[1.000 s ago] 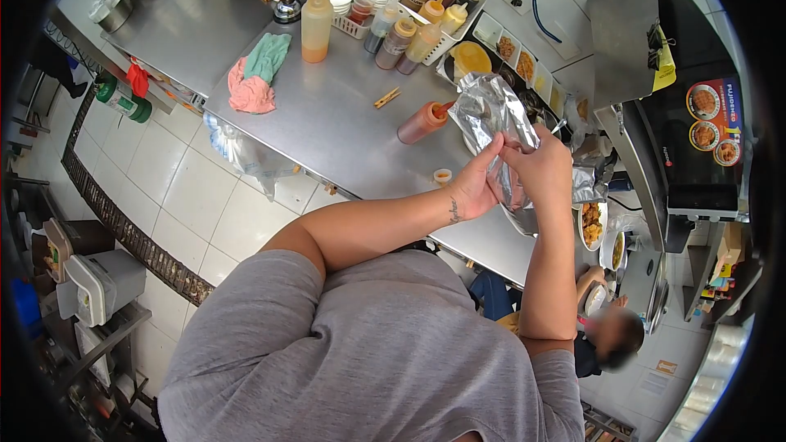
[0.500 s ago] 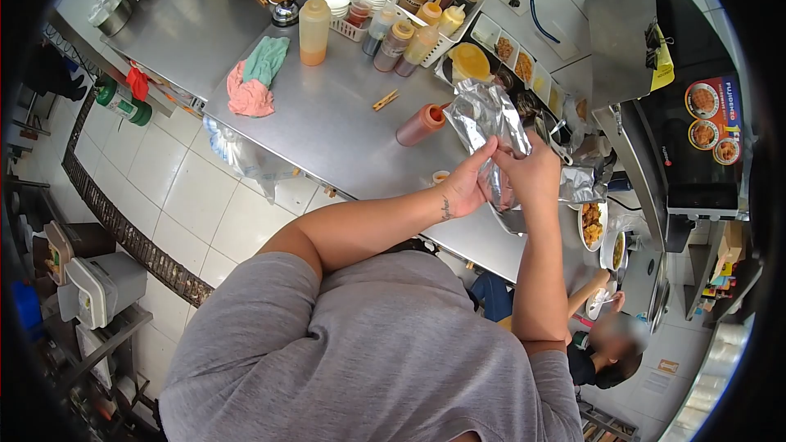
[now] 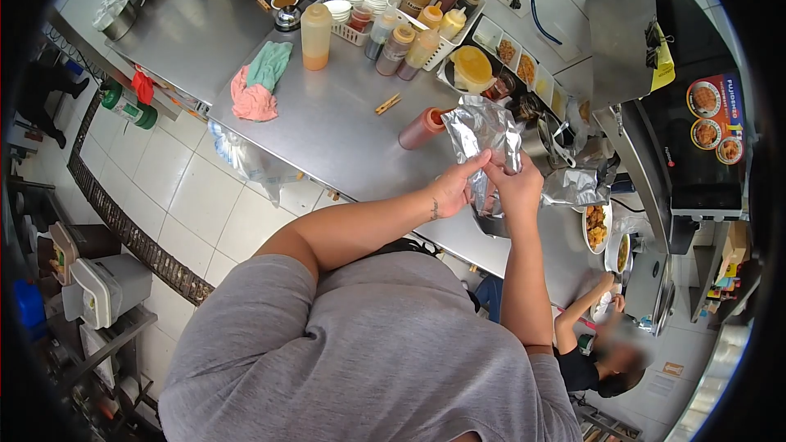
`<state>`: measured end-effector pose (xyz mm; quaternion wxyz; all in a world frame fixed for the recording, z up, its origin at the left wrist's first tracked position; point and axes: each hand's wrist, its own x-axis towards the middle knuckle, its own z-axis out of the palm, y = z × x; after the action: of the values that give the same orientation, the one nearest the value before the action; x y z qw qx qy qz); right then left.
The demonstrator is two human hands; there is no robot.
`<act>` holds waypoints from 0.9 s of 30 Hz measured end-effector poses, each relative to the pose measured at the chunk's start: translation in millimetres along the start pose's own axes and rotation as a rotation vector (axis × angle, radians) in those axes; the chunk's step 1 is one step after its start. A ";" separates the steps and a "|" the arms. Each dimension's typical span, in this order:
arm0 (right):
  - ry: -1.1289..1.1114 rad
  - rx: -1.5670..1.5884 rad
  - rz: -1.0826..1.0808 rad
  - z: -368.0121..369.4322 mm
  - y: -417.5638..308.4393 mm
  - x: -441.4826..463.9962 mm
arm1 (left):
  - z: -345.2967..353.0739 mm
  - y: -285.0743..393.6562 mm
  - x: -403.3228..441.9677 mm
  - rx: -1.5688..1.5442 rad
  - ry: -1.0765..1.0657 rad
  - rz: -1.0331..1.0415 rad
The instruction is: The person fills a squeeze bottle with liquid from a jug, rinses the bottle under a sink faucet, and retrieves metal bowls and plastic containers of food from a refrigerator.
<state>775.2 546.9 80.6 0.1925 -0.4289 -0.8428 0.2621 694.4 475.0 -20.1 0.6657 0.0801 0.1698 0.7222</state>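
1. Head view: the left hand [image 3: 449, 190] and right hand [image 3: 517, 188] meet at one crumpled foil piece [image 3: 485, 129], above the counter [image 3: 352, 135]. Both touch it, so neither is nearer.
2. Thumb and fingertips of each hand pinch the foil; the left's remaining fingers are partly hidden. Its long axis runs away from the body. The broad end lies beyond the fingertips, and a narrower part hangs between the palms.
3. Just beyond, to the left: one red sauce bottle [image 3: 422, 128], tilted, and one clothespin [image 3: 387, 104]. To the right: one more foil sheet [image 3: 577, 186], apart from the hands, and two food dishes, one oval [image 3: 596, 227], one smaller [image 3: 625, 252].
4. Farther: one yellow lid [image 3: 472, 67], one tall squeeze bottle [image 3: 316, 37], two cloths, pink [image 3: 254, 96] and green [image 3: 268, 64], and three bottles beside the white basket [image 3: 446, 51]; the cups are too crowded to count.
5. Off right, one co-worker [image 3: 583, 370]; far left, another person's legs [image 3: 45, 106].
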 end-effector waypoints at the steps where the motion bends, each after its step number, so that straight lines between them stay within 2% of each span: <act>1: 0.002 0.002 0.001 -1.2 -1.7 -0.1 | 0.9 -0.4 0.1 -0.009 0.012 0.008; 13: -0.023 0.070 0.011 -2.5 1.8 -3.5 | 0.7 -0.8 -3.3 0.010 0.004 -0.001; 15: -0.083 0.225 0.050 -1.4 5.9 -6.9 | -1.8 1.4 -1.8 0.078 0.045 -0.004; 20: -0.054 0.396 0.037 14.7 33.9 -7.0 | 11.6 16.6 -15.5 0.186 0.097 -0.033; 22: -0.044 0.426 0.064 15.5 32.9 -8.5 | 15.6 19.8 -17.0 0.273 0.180 0.002; 27: -0.040 0.643 0.157 12.7 24.0 -15.3 | 27.3 26.6 -17.7 0.354 0.186 0.078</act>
<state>791.7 542.7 54.5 0.2807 -0.4048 -0.6848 0.5370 680.7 459.7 16.5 0.5943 0.1354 0.3516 0.7106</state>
